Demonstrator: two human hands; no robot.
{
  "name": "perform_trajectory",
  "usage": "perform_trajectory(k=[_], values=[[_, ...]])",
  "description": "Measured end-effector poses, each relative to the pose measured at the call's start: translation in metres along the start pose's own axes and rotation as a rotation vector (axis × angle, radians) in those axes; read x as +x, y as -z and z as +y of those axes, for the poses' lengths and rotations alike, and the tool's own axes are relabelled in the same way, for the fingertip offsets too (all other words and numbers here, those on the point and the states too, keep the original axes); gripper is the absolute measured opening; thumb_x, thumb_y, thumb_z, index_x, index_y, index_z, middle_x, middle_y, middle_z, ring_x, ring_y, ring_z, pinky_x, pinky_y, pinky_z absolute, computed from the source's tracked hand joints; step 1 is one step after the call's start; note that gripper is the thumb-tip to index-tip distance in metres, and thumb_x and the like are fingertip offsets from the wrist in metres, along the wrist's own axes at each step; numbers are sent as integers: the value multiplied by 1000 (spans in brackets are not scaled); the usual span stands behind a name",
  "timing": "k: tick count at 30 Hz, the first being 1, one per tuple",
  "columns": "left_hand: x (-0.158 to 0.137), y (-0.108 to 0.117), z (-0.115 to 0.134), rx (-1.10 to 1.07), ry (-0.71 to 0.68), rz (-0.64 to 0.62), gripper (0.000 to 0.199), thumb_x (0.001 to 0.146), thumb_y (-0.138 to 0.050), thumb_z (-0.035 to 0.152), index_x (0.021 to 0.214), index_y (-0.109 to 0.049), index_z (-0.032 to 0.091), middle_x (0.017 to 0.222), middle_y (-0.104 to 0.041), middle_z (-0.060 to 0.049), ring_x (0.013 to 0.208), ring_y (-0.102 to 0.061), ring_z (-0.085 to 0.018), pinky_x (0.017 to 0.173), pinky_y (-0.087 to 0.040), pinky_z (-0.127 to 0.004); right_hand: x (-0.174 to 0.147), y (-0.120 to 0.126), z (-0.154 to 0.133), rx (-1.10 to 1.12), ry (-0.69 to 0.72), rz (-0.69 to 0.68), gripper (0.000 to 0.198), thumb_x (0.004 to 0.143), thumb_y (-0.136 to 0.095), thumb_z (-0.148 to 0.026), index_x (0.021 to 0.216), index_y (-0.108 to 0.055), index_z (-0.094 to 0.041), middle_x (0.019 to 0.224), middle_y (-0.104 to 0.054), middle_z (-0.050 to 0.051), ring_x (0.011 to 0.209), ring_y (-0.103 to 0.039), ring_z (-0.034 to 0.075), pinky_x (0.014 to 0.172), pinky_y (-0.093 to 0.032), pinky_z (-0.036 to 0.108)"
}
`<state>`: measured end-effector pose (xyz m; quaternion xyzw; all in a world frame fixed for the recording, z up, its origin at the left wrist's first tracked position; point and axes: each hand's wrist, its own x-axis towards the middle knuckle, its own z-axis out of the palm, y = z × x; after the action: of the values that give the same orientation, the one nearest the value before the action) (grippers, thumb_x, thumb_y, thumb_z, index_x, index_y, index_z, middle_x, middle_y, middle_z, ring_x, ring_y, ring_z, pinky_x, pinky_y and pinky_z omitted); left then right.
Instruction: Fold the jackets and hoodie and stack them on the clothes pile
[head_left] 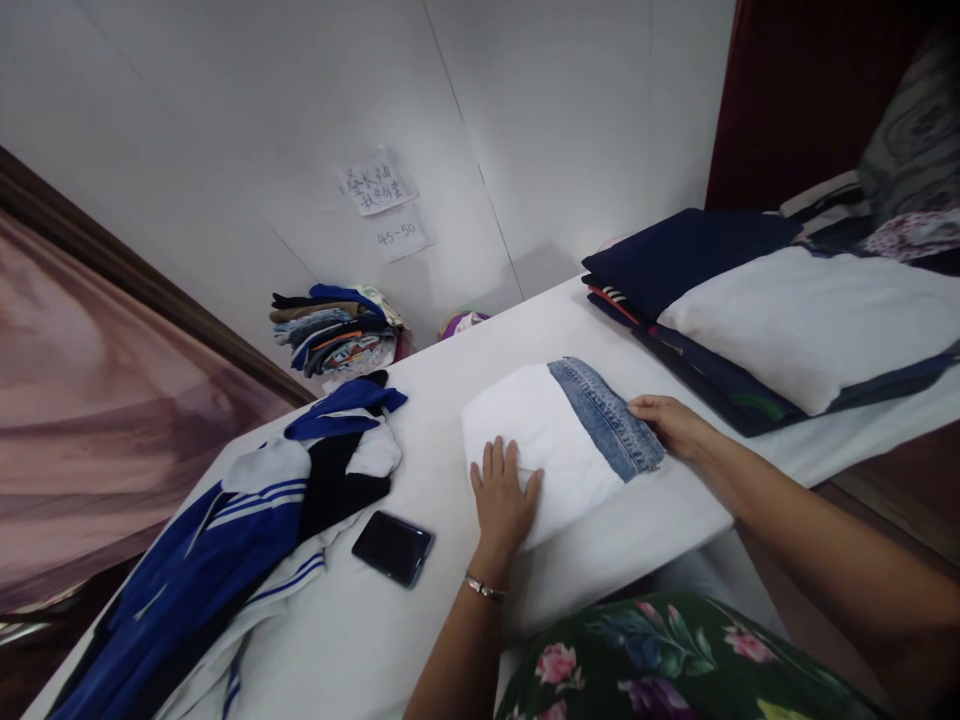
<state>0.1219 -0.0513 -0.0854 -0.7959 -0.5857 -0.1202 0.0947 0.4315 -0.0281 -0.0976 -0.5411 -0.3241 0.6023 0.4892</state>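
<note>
A folded white garment with a blue denim band [551, 440] lies flat on the white table [420, 440]. My left hand [504, 495] rests palm down on its white part, fingers spread. At the garment's right end, my right hand [667, 422] pinches the edge of the denim band between thumb and fingers. The remaining fingers of that hand are curled and partly hidden.
Left on the table are a blue-and-white striped jacket [255, 520] and a dark phone [393, 548]. Folded dark clothes [690, 245] with a white garment [817, 310] on top lie at the right. A clothes stack [337, 325] stands beyond the far edge, below paper notes [379, 182].
</note>
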Motion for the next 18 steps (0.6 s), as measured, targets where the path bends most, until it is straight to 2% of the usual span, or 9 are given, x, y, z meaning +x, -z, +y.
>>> perform_trajectory(k=[6, 11, 14, 18], values=[[0, -1, 1, -12, -4, 15, 56, 92, -46, 44, 140, -44, 15, 151, -36, -14, 141, -29, -32, 111, -28, -57, 5, -4, -2, -70, 3, -15, 31, 62, -76, -41, 71, -57, -18, 53, -50, -4, 45, -40, 9, 44, -28, 24], [1, 2, 3, -26, 13, -2, 56, 93, -45, 43, 141, -44, 14, 151, -36, -14, 141, -28, -32, 111, -27, -57, 16, -17, -14, -226, 118, 61, 31, 65, -75, -43, 65, -56, -19, 53, -48, -4, 48, -39, 9, 46, -28, 24], [1, 2, 3, -29, 23, -14, 56, 92, -46, 43, 141, -44, 14, 151, -36, -14, 141, -28, -32, 112, -26, -57, 24, -19, -19, -176, 115, 77, 30, 64, -75, -40, 63, -53, -20, 52, -46, -4, 48, -38, 9, 46, -29, 24], [0, 5, 3, -35, 32, -51, 57, 93, -45, 43, 142, -43, 14, 152, -34, -13, 142, -26, -31, 113, -24, -56, 27, -14, -13, -73, 57, 20, 27, 69, -68, -43, 69, -52, -21, 57, -53, -2, 51, -46, 12, 50, -38, 26]])
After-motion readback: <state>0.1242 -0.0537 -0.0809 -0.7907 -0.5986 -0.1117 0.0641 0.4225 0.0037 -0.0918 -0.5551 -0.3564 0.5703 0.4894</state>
